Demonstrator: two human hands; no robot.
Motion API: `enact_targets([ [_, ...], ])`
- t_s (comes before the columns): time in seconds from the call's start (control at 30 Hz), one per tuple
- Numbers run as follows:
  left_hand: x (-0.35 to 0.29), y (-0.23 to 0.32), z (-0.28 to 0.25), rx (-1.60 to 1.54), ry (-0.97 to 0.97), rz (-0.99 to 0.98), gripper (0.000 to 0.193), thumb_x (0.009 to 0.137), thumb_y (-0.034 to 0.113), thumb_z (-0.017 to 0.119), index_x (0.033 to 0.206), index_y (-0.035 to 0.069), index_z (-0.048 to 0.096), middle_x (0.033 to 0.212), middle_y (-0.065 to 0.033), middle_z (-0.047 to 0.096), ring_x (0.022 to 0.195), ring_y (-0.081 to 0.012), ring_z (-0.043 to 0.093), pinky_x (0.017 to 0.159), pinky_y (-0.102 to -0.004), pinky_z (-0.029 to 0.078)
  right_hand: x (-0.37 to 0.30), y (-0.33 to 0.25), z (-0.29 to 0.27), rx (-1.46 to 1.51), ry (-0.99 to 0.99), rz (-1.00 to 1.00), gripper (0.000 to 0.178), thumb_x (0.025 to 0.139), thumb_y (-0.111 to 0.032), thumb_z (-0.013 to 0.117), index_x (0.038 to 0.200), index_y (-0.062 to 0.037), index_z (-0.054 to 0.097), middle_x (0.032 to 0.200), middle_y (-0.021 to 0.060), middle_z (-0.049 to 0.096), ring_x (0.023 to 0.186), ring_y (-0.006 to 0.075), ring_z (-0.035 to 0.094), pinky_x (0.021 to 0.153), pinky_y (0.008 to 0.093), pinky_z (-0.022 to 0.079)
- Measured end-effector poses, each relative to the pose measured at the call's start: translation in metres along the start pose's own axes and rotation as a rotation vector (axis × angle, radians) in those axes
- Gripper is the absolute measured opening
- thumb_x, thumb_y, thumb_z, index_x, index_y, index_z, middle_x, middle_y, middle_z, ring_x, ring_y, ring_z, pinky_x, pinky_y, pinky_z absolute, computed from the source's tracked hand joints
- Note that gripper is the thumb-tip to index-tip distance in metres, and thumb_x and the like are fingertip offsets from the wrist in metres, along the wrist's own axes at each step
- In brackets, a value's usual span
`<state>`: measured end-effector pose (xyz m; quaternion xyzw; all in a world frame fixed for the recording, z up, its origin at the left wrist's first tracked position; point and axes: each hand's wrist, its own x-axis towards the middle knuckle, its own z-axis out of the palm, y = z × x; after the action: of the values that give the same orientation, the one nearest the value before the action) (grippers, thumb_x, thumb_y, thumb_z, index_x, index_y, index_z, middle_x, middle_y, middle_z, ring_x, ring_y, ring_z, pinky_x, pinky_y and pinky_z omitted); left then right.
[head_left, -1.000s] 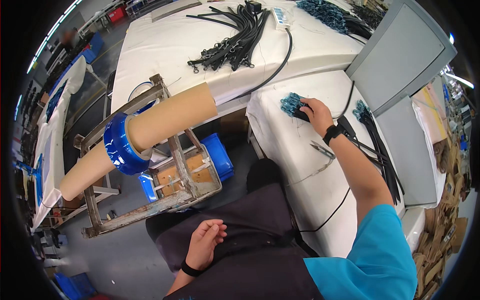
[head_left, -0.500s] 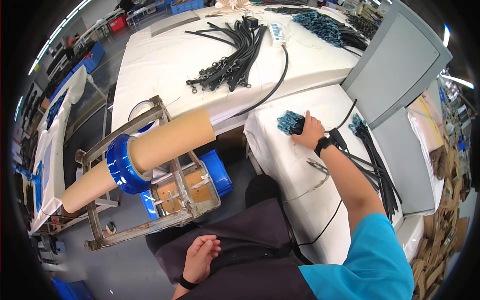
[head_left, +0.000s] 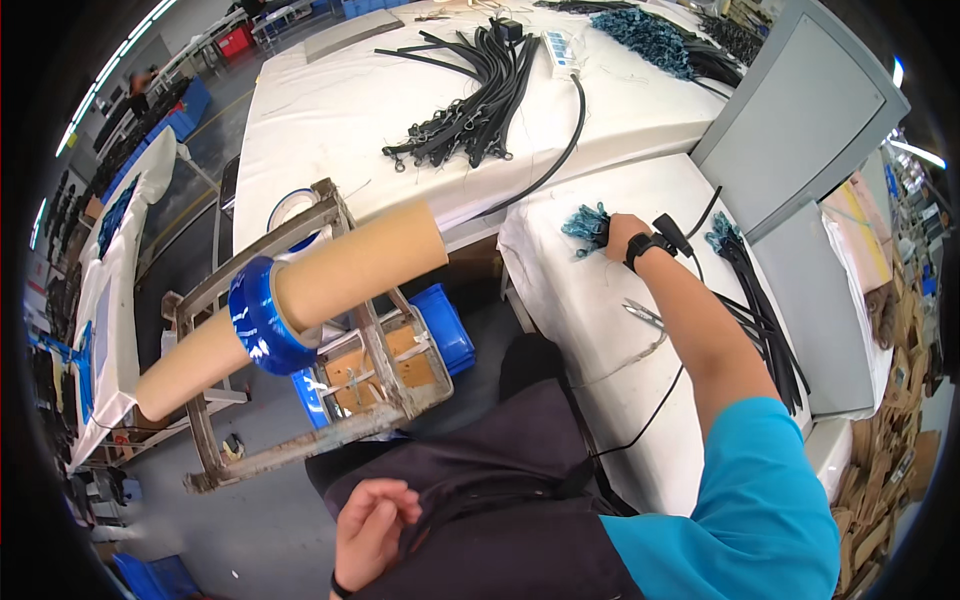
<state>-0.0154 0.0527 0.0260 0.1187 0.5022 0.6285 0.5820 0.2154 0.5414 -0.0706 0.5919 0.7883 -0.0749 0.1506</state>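
Observation:
My right hand (head_left: 626, 236), wrist strapped with a black watch, is closed around a bundle of black straps on the white-covered side table. The bundle's blue-green wrapped ends (head_left: 585, 229) stick out to the left of my fingers; the rest is hidden behind my hand. To its right lies a second bundle of black straps (head_left: 752, 290) with similar blue-green ends. A black cable connector (head_left: 673, 235) lies beside my wrist. Metal snips (head_left: 643, 314) rest nearer to me on the cloth. Over my dark apron, my left hand (head_left: 370, 530) hangs with loosely curled fingers, holding nothing visible.
At left, a cardboard tube (head_left: 360, 262) carrying a blue tape roll (head_left: 265, 315) lies across a worn metal frame (head_left: 200, 440). The larger white table (head_left: 330, 120) bears black straps with metal hooks (head_left: 480, 120) and a power strip (head_left: 560, 52). A grey panel (head_left: 800, 100) stands at right.
My right hand has closed further around the strap bundle, and the blue-green ends now fan out to the left. My left hand has shifted down and left. The whole view has turned slightly.

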Motion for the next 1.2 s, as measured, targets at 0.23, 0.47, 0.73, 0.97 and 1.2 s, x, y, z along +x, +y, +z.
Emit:
enact_targets([
  [0.23,0.016,0.131,0.025,0.216,-0.389,-0.015,0.039,0.087,0.032,0.064,0.111,0.002,0.054,0.107,-0.0121,0.057,0.093,-0.0241,0.056,0.082,-0.0368,0.045,0.019,0.019,-0.028,0.042,-0.187,-0.098,0.026,0.066,-0.020,0.063,0.079,0.0027,0.068,0.080,0.0225,0.066,0.078,0.0314,0.066,0.070,0.0369,0.053],
  [0.47,0.068,0.171,0.083,-0.062,-0.080,0.020,0.035,0.087,0.025,0.062,0.106,-0.002,0.052,0.092,-0.0168,0.059,0.083,-0.0273,0.058,0.076,-0.0419,0.047,0.054,0.074,0.002,1.061,-0.579,0.116,0.012,0.069,-0.004,0.063,0.065,0.0070,0.062,0.061,0.0139,0.063,0.052,0.0211,0.061,0.052,0.0317,0.053],
  [0.73,0.047,0.252,0.163,-0.110,0.139,-0.042,0.025,0.092,0.022,0.056,0.109,0.004,0.055,0.101,-0.0086,0.060,0.089,-0.0212,0.057,0.081,-0.0347,0.045,-0.016,0.083,-0.097,0.715,-0.173,-0.055,0.032,0.071,-0.020,0.072,0.094,0.0009,0.065,0.083,0.0190,0.066,0.078,0.0325,0.063,0.072,0.0370,0.049],
  [0.97,0.034,0.291,0.176,-0.192,0.150,-0.001,0.020,0.092,0.016,0.055,0.110,0.006,0.056,0.102,-0.0062,0.059,0.089,-0.0191,0.056,0.082,-0.0342,0.045,-0.087,0.102,-0.268,1.112,0.224,0.116,0.025,0.075,-0.009,0.072,0.097,0.0014,0.065,0.080,0.0087,0.067,0.075,0.0161,0.062,0.068,0.0305,0.049],
  [1.2,0.048,0.359,0.151,-0.173,-0.049,0.162,0.024,0.094,0.021,0.053,0.112,0.004,0.055,0.107,-0.0071,0.057,0.092,-0.0188,0.053,0.084,-0.0353,0.043,-0.125,0.126,-0.415,1.437,0.633,-0.115,0.017,0.086,-0.019,0.063,0.078,-0.0053,0.060,0.076,0.0031,0.058,0.083,0.0143,0.055,0.081,0.0280,0.040],
])
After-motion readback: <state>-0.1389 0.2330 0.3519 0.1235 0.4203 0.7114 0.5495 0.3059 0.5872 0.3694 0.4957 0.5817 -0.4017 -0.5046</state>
